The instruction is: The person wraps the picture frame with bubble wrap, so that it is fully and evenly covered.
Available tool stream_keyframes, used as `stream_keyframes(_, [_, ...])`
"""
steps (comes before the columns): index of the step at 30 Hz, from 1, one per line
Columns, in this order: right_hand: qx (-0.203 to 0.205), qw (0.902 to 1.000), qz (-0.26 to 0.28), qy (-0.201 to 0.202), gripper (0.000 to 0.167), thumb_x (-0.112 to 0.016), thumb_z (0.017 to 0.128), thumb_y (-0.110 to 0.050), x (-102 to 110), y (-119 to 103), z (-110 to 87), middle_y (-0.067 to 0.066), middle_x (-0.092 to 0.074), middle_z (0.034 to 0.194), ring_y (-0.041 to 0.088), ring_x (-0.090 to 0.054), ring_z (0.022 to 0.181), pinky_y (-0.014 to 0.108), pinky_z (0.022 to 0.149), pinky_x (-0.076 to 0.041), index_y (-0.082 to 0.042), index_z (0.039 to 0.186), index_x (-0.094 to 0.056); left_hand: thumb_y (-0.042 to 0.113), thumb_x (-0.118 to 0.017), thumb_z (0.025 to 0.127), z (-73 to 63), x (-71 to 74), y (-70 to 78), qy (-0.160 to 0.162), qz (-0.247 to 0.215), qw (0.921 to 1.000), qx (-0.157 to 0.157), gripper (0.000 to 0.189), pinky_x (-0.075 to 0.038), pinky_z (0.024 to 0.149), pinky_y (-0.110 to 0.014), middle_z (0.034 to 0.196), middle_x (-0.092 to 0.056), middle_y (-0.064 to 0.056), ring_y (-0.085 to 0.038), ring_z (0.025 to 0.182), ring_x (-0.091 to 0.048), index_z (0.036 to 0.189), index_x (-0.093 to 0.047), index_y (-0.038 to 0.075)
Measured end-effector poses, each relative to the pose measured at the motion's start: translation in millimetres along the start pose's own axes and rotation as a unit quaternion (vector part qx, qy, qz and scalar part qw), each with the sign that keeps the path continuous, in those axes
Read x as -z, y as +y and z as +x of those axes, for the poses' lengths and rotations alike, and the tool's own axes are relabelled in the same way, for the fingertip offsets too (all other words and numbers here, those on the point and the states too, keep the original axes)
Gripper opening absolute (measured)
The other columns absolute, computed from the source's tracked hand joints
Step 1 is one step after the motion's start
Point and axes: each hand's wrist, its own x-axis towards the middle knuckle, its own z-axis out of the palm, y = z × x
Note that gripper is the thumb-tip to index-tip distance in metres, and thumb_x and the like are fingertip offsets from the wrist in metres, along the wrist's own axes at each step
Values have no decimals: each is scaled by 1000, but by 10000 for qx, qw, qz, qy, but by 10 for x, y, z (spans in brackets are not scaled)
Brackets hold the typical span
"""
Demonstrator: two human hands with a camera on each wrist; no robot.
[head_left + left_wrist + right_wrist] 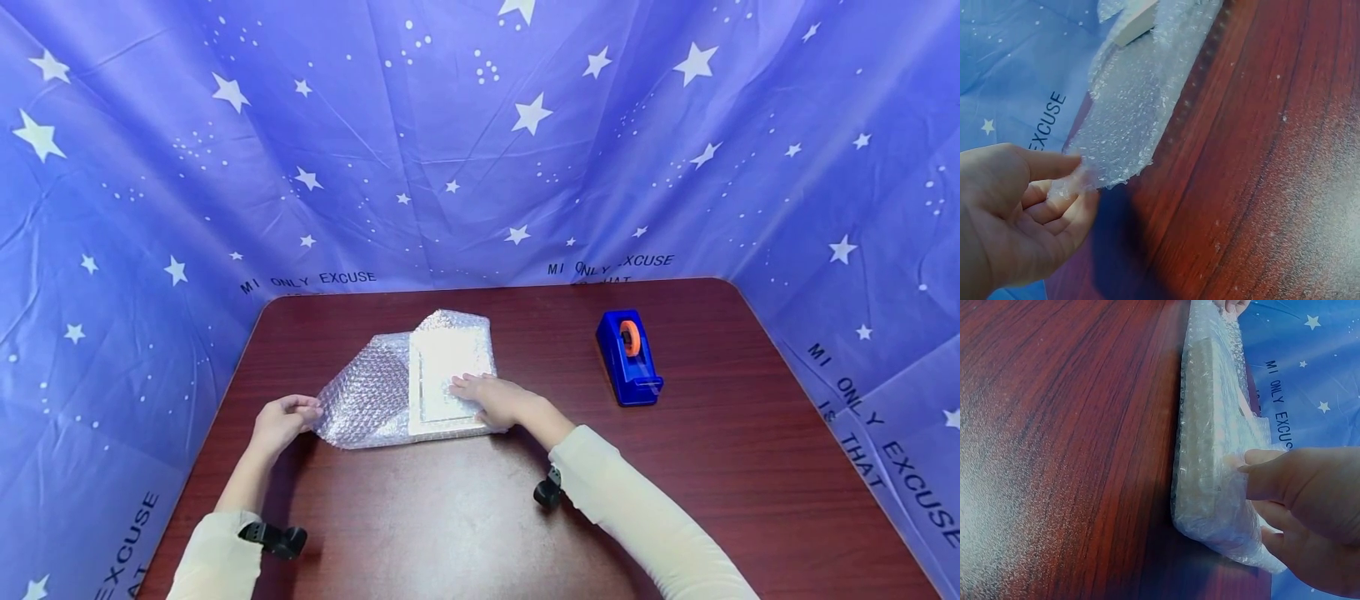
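A white rectangular frame lies flat on the table, partly covered by clear bubble wrap. The loose part of the wrap stretches off to the left of the frame. My left hand pinches the far left corner of this sheet between thumb and fingers, lifted a little off the tabletop in the left wrist view. Across the frame's right part, my right hand rests on the wrapped surface with fingers extended. Bubble wrap covers the frame's near side in the right wrist view.
A blue tape dispenser with an orange roll core stands on the right side of the dark red wooden table. Purple-blue star-printed cloth hangs behind the table and along both sides.
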Motion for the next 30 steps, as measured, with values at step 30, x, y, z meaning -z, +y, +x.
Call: stream_keyframes(30, [10,10000,59,21,63,-58,89,1,-8,15,-5,10,-32,157,26,-26,148,44,124,-22,-7,148,-37,10,-65,88,-138,-26,628,-444,-807,9950,-388,39,-58,69,-15,76,-70,18,5,71,-67,115,-58,-18])
